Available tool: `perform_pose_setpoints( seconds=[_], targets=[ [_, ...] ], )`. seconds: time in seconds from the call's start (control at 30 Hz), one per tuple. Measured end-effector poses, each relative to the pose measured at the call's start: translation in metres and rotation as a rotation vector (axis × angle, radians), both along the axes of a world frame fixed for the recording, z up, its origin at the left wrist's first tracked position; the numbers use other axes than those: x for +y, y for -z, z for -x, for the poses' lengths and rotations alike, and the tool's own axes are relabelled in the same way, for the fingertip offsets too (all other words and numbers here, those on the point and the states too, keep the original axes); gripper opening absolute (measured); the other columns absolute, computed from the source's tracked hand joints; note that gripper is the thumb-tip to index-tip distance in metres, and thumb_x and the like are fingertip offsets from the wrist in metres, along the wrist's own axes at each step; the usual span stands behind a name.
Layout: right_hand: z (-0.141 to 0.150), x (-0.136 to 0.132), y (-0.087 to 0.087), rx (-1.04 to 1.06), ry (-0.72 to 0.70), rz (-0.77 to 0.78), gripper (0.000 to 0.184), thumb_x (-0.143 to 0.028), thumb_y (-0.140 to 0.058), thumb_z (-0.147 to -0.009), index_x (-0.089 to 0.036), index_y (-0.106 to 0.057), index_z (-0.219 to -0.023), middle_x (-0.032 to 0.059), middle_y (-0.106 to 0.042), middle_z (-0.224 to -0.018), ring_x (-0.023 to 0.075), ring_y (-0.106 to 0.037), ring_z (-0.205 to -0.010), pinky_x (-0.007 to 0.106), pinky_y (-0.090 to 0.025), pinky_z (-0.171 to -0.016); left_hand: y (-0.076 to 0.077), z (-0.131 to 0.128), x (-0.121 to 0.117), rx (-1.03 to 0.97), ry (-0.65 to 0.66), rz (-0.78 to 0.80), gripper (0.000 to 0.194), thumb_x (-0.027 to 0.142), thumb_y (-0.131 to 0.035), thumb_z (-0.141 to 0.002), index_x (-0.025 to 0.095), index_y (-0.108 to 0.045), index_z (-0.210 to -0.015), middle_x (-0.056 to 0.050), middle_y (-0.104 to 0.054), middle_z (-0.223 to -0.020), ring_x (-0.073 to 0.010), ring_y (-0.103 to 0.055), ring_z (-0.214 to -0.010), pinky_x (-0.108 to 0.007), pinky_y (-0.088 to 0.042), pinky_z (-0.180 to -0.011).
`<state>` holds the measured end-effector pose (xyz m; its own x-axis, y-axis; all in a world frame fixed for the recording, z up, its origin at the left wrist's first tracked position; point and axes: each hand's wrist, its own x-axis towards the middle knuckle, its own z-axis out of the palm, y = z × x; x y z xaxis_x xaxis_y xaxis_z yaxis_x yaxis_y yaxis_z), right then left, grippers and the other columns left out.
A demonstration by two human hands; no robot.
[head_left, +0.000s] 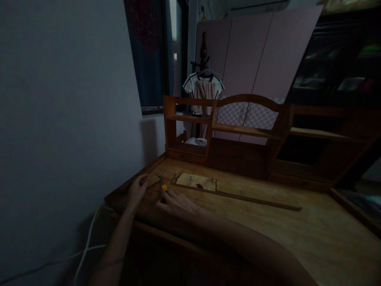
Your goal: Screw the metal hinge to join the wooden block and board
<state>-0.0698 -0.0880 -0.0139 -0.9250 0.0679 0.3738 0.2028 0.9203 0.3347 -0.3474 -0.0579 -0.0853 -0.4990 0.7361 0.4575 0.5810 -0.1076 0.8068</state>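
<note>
Near the desk's left corner, my left hand point(138, 192) is closed on the edge of a small flat light-brown piece point(153, 180), which looks like wood or card. Beside it, my right hand point(177, 202) grips a hand tool with a yellow-and-dark handle point(164, 187). Its thin metal shaft points away from me, beside the flat piece; dim light hides the tip's exact shape and whether it touches. Just beyond my right hand lie a long thin wooden strip point(253, 199) and a pale, worn rectangular patch or board point(195, 181) with a dark mark.
The wooden desk point(297, 234) carries a shelf unit point(247, 131) along its back. A wall point(74, 99) stands close on the left, with white cables point(89, 234) hanging below the desk edge. Behind are hanging clothes point(204, 89) and a pink wardrobe point(250, 55).
</note>
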Motion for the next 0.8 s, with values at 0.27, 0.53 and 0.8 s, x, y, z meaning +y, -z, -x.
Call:
perform_pose_setpoints(
  seconds=[0.27,0.53,0.8],
  targets=[
    [0.034,-0.004,0.011,0.040,0.129,0.165,0.028,-0.020,-0.039,-0.098,-0.022,-0.051,-0.124,0.0149,-0.055,-0.125,0.0271,-0.054,-0.112,0.034,-0.054,-0.071,-0.001,0.001,-0.001,-0.009,0.005,0.021,0.049,0.050,-0.055,-0.083,0.015,-0.063,-0.116,-0.013,-0.066,-0.120,-0.0290,-0.060,-0.113,-0.043,-0.043,-0.103],
    [-0.021,0.037,-0.010,0.114,0.332,0.369,0.059,-0.025,-0.053,-0.091,-0.021,-0.033,-0.146,0.0164,-0.051,-0.136,0.0279,-0.049,-0.123,0.043,-0.046,-0.095,-0.002,-0.004,-0.001,0.064,0.013,0.040,0.054,0.051,-0.057,-0.082,0.016,-0.060,-0.122,-0.013,-0.061,-0.126,-0.0294,-0.056,-0.119,-0.043,-0.040,-0.107],
    [-0.175,0.095,-0.022,0.051,0.629,0.605,0.106,-0.059,-0.079,-0.062,-0.017,-0.035,-0.149,0.0229,-0.041,-0.145,0.0395,-0.037,-0.133,0.053,-0.030,-0.107,-0.002,-0.004,0.000,0.066,-0.046,-0.016,0.046,0.046,-0.056,-0.083,0.017,-0.063,-0.118,-0.012,-0.061,-0.123,-0.0299,-0.055,-0.119,-0.043,-0.040,-0.107]
  ],
)
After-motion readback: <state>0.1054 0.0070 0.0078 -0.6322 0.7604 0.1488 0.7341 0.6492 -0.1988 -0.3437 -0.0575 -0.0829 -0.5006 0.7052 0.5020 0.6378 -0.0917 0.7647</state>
